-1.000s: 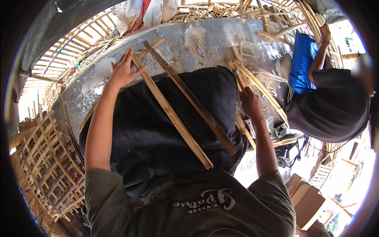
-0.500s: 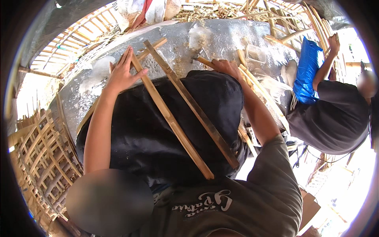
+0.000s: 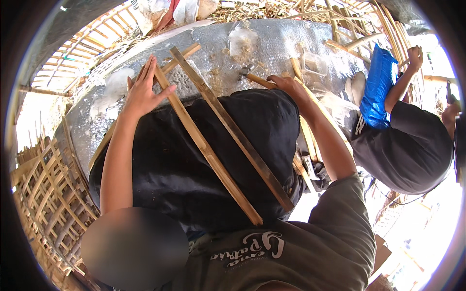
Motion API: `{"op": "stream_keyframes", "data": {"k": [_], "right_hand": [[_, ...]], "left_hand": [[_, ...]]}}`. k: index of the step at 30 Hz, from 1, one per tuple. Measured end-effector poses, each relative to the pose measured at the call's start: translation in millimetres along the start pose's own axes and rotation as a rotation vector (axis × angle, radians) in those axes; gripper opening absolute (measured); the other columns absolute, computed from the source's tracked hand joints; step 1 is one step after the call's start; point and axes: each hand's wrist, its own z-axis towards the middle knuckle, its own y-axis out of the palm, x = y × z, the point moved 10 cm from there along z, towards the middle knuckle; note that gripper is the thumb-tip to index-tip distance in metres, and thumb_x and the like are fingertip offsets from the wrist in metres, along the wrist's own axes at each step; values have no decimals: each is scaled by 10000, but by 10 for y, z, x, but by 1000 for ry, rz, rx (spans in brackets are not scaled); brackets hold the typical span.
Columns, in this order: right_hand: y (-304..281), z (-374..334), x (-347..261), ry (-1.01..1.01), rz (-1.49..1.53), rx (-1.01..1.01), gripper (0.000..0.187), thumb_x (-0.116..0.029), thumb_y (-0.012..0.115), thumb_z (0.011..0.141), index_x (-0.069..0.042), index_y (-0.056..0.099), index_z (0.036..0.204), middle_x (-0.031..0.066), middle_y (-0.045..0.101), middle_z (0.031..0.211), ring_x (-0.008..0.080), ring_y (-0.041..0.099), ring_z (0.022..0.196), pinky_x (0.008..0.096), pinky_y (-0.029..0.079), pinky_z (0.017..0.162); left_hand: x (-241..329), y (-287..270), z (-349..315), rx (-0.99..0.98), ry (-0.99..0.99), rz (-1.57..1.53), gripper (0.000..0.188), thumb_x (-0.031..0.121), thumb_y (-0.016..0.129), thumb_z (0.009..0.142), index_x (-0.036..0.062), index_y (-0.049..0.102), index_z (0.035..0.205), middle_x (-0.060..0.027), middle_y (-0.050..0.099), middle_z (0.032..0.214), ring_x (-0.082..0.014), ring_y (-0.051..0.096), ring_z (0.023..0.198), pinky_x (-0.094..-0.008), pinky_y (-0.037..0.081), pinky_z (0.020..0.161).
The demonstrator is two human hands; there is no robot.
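Observation:
Two long bamboo strips slant across the black sheet over my lap: a pale strip (image 3: 206, 153) and, to its right, a darker strip (image 3: 238, 136). Their far ends meet a short crosspiece (image 3: 190, 51) that lies beneath the darker one. My left hand (image 3: 141, 97) lies along the far end of the pale strip, fingers stretched and thumb spread over it. At the right, my right hand (image 3: 290, 89) is closed round the wooden handle of a hammer (image 3: 261, 80). The hammer's metal head points left, low over the grey surface.
A worn grey floor surface (image 3: 213, 36) spreads beyond the sheet. Right of my right hand are a clear plastic container (image 3: 314, 64) and loose bamboo pieces. Another person (image 3: 400, 150) sits at the right beside a blue bag (image 3: 377, 87). Woven bamboo (image 3: 53, 203) stands at the left.
My left hand and the far ends of the strips have shifted slightly left. My right hand has moved a little right and nearer with the hammer.

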Motion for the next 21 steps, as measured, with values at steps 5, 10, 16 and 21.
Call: {"op": "stream_keyframes", "data": {"k": [5, 10, 16, 21], "right_hand": [[101, -190, 287, 280, 284, -96, 319, -188, 680, 932, -67, 618, 1221, 111, 709, 1117, 255, 683, 974, 358, 512, 818], [127, -187, 287, 434, 702, -302, 319, -234, 651, 964, -131, 639, 1266, 85, 667, 1217, 224, 632, 1084, 348, 490, 946], [-184, 86, -108, 600, 811, -338, 407, -396, 538, 1027, -69, 650, 1243, 72, 648, 1228, 199, 590, 1148, 372, 486, 986], [36, 397, -187, 266, 658, -415, 633, -650, 431, 998, -131, 667, 1272, 68, 657, 1273, 232, 627, 1126, 419, 485, 1009]], "left_hand": [[-12, 12, 0, 7, 5, 0, 1114, 798, 559, 809, 151, 139, 1613, -39, 168, 1680, -293, 233, 1523, -719, 139, 1154], [20, 12, 27, -6, 5, 14, 1182, 846, 546, 774, 104, 151, 1606, -61, 179, 1676, -282, 222, 1527, -721, 164, 1148], [16, -3, 21, -16, -4, 3, 1186, 852, 536, 774, 102, 146, 1606, -56, 164, 1679, -272, 212, 1530, -714, 161, 1155], [69, -24, 40, -6, 6, 10, 1186, 852, 535, 776, 94, 151, 1604, -57, 174, 1677, -276, 228, 1525, -716, 163, 1153]]}}
